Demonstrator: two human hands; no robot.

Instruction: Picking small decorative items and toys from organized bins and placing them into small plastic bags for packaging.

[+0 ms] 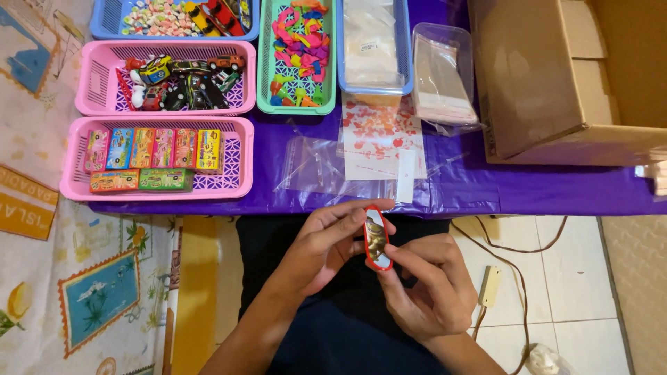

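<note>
Presently a small red-rimmed toy [378, 237] is gripped between both hands over the lap, near the desk [486, 187] edge — its long axis running near to far. It is pinched by the left hand [326, 243] at the far end, while the right hand [427, 285] clasps the near end.

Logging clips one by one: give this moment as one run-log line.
left hand: holds small red-rimmed oval toy | right hand: holds same toy | place: above lap, before purple-covered table
</note>
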